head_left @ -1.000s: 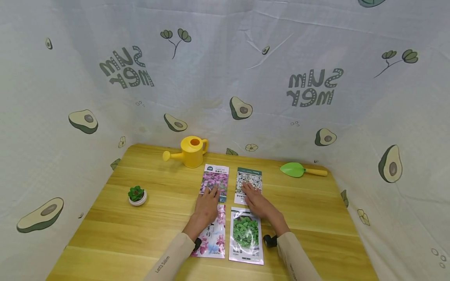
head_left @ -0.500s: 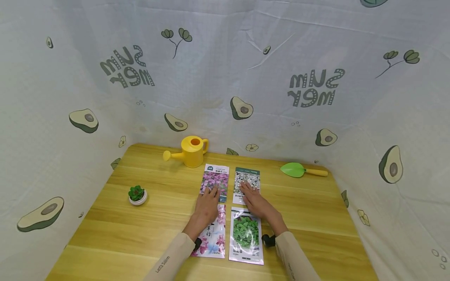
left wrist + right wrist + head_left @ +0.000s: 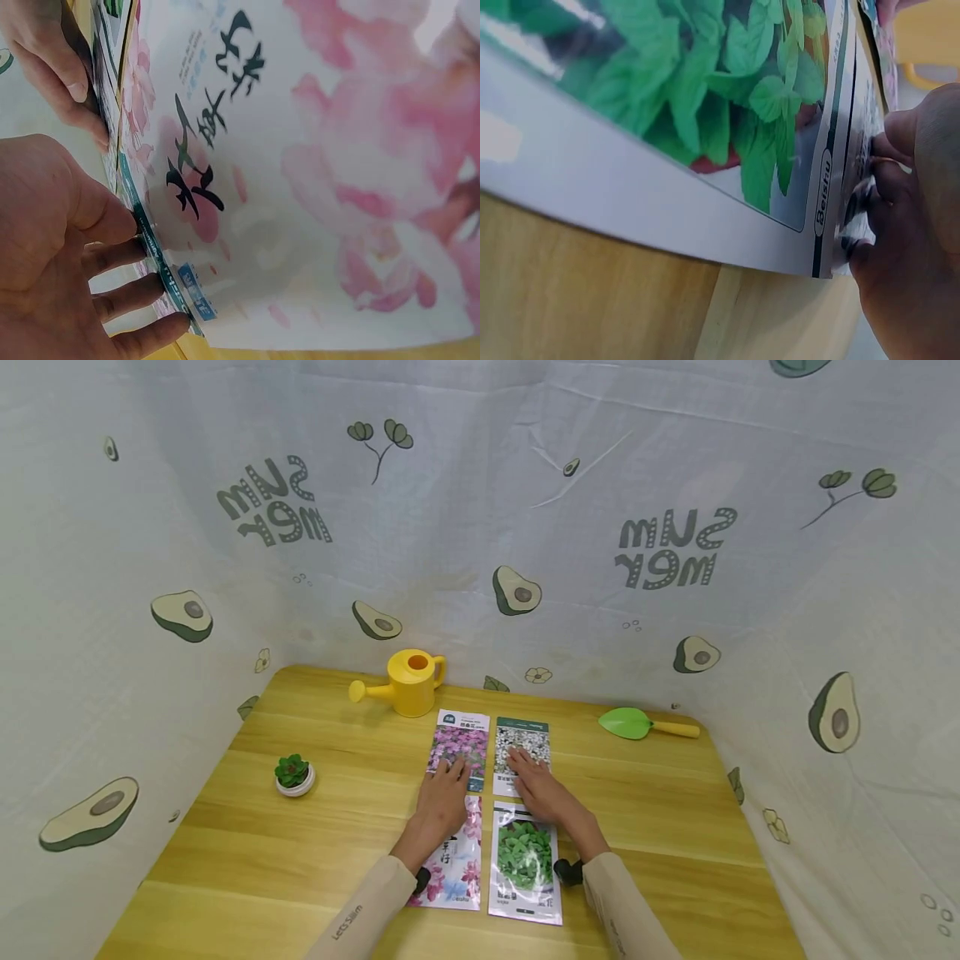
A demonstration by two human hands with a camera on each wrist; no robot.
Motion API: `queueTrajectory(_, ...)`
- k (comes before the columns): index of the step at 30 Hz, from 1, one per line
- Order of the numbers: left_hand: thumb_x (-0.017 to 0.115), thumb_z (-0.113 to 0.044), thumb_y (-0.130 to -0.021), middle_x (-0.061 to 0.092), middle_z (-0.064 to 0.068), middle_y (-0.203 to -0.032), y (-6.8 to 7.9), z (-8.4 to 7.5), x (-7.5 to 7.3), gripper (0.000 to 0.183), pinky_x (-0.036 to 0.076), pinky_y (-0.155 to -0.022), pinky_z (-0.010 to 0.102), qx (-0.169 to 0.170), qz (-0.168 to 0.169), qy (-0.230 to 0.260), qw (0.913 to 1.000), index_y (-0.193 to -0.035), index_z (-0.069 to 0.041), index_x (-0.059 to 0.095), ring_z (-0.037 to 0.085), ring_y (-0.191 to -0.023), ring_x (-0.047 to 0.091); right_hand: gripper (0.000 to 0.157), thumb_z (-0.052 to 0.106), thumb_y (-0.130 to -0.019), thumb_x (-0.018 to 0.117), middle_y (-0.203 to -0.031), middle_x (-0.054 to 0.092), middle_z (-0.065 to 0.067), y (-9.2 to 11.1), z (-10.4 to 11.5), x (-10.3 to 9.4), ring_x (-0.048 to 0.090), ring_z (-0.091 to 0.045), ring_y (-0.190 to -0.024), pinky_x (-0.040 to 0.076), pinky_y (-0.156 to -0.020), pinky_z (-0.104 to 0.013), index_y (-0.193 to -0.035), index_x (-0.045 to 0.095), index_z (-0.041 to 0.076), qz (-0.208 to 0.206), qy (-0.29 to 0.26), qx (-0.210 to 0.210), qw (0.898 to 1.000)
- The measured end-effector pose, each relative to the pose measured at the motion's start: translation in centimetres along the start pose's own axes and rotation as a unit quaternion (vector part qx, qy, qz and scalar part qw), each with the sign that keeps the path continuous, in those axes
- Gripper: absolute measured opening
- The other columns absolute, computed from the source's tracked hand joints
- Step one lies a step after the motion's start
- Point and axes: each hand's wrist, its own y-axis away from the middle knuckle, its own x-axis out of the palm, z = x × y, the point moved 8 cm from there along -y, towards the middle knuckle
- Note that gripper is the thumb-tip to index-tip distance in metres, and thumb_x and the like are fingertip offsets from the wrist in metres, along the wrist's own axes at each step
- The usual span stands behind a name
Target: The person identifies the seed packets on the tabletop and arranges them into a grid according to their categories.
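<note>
Two pairs of seed packets lie flat on the wooden table. My left hand rests with its fingertips on the packet with purple flowers, its wrist over the packet with pink blossoms. In the left wrist view that pink-blossom packet fills most of the picture. My right hand presses its extended fingers on the packet with white flowers, hiding part of it. Nearer me lies the green-leaf packet, its dark band close to the hand in the right wrist view.
A yellow watering can stands behind the packets. On the left is a small succulent in a white pot. A green trowel with a yellow handle lies at the back right. Printed cloth surrounds the table.
My right hand has slid the white-flower packet a little to the left, closer to the purple-flower one. The left hand stays where it was.
</note>
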Motion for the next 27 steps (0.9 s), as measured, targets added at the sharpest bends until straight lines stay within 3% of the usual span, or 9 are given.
queueTrajectory(7, 0.073, -0.024, -0.101, 0.046, 0.008, -0.167, 0.2, -0.1, 0.1, 0.069, 0.051, -0.113, 0.051, -0.004, -0.002, -0.004, 1.0000, -0.163, -0.010, 0.048, 0.033, -0.148, 0.045, 0.053, 0.016, -0.117, 0.040, -0.176, 0.023, -0.023, -0.4, 0.2, 0.1, 0.016, -0.044, -0.164, 0.012, -0.131, -0.067, -0.165, 0.034, -0.006, 0.006, 0.014, 0.001, 1.000)
queueTrajectory(15, 0.071, -0.022, -0.102, 0.044, 0.010, -0.168, 0.2, -0.1, 0.1, 0.068, 0.049, -0.114, 0.053, -0.008, -0.014, 0.012, 0.9998, -0.164, -0.008, 0.046, 0.034, -0.149, 0.043, 0.053, 0.015, -0.116, 0.041, -0.175, 0.027, -0.023, -0.6, 0.4, -0.2, 0.018, -0.043, -0.164, 0.012, -0.130, -0.068, -0.164, 0.036, -0.006, -0.017, 0.005, 0.003, 1.000)
queueTrajectory(22, 0.072, -0.019, -0.101, 0.045, 0.018, -0.163, 0.6, -0.1, -0.1, 0.067, 0.048, -0.114, 0.055, -0.008, -0.046, 0.057, 0.9973, -0.161, -0.004, 0.046, 0.038, -0.148, 0.043, 0.049, 0.013, -0.116, 0.044, -0.172, 0.032, -0.025, -0.6, 0.5, -0.3, 0.022, -0.046, -0.162, 0.011, -0.127, -0.073, -0.160, 0.043, -0.007, -0.044, 0.002, 0.001, 0.999)
queueTrajectory(27, 0.069, -0.018, -0.103, 0.044, 0.022, -0.162, 1.2, -0.1, -0.5, 0.063, 0.046, -0.116, 0.057, 0.004, -0.082, 0.078, 0.9935, -0.160, -0.003, 0.047, 0.042, -0.149, 0.043, 0.050, 0.015, -0.117, 0.043, -0.174, 0.031, -0.023, -0.2, 0.4, -0.3, 0.021, -0.044, -0.163, 0.011, -0.129, -0.071, -0.162, 0.042, -0.006, -0.048, -0.001, 0.003, 0.999)
